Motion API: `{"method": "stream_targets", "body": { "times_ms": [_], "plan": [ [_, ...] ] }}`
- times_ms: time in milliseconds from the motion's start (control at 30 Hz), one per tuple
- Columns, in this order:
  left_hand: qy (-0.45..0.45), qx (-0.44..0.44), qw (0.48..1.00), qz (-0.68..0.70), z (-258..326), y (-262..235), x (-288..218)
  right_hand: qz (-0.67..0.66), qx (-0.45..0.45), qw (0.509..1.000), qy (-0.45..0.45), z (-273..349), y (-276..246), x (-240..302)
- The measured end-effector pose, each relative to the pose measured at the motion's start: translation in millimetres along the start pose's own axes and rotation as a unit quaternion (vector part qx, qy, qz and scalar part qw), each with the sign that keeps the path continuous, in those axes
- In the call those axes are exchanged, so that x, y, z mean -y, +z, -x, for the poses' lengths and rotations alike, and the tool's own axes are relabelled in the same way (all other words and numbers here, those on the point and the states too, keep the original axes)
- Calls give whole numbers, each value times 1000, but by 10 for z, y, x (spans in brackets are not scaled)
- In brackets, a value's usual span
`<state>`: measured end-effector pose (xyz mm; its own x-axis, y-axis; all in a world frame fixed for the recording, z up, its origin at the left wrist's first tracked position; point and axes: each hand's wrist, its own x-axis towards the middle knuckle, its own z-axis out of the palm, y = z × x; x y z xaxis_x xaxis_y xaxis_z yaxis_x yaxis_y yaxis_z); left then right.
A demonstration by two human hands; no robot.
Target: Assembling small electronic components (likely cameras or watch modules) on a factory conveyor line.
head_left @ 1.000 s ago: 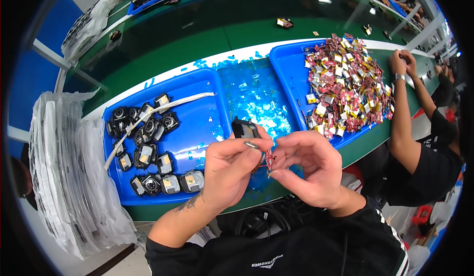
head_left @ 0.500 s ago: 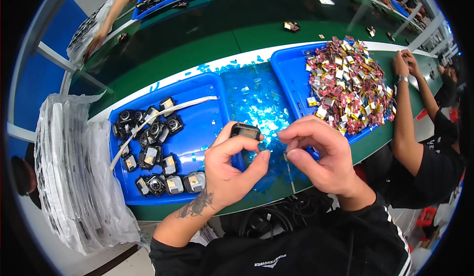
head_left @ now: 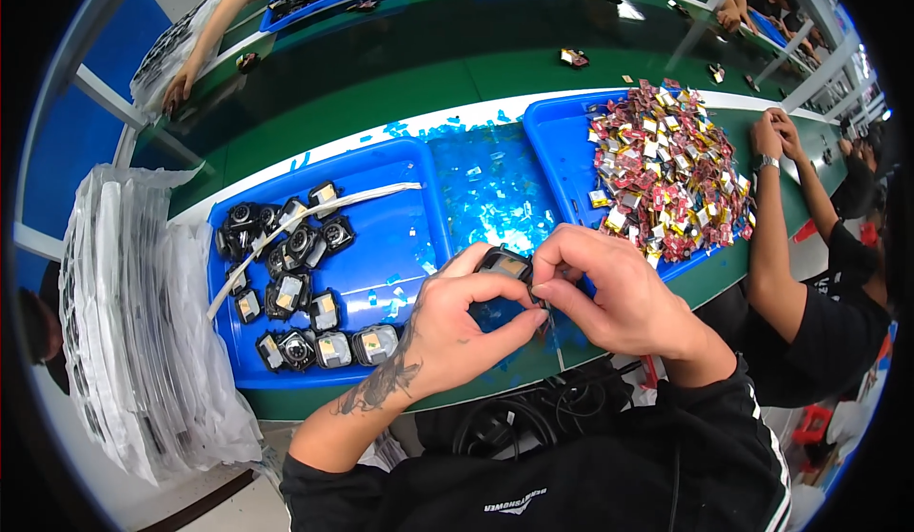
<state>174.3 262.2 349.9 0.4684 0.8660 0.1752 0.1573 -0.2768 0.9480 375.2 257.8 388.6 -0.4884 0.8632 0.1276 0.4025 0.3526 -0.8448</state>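
Note:
My left hand (head_left: pixel 461 321) grips a black watch case (head_left: pixel 506 263) between thumb and fingers, its tan-and-grey inner face tilted up. Fingertips of my right hand (head_left: pixel 624 296) are pinched together against the case's right edge; whatever they hold is hidden behind the fingers. To the left, a blue tray (head_left: pixel 386 246) carries several black watch cases (head_left: pixel 288 296), some showing round faces, others grey backs with tan patches. A white strip (head_left: pixel 367 195) lies across that tray. Bits of blue film (head_left: pixel 490 199) cover the surface beyond my hands.
At right stands a second blue tray (head_left: pixel 564 151) heaped with red circuit boards and small batteries (head_left: pixel 666 175). Stacked clear plastic trays (head_left: pixel 143 332) stand at far left. Beyond runs a green conveyor belt (head_left: pixel 419 66) bearing scattered parts. A co-worker's arm (head_left: pixel 776 237) is at right.
My right hand has moved left and closed in on the watch case, from slightly apart to touching it. My left hand has shifted a little right and down with the case.

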Motion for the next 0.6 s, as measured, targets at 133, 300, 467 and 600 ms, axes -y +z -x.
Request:
{"method": "stream_targets", "body": {
  "times_ms": [133, 300, 467, 600],
  "plan": [
    [-24, -23, 999, 13, -3, 18, 28, 52, -19, 998, -26, -3, 82, -29],
    [-60, -31, 996, 62, -30, -33, 78, 67, -50, 996, -17, 114, 113, 21],
    [-68, -40, 984, 157, -45, -15, 135, 177, -121, 977, -24, 85, 68, -175],
    [-97, -5, 976, 197, -20, -15, 131, -7, -94, 995, -20, 28, 117, -167]
  ]
}}
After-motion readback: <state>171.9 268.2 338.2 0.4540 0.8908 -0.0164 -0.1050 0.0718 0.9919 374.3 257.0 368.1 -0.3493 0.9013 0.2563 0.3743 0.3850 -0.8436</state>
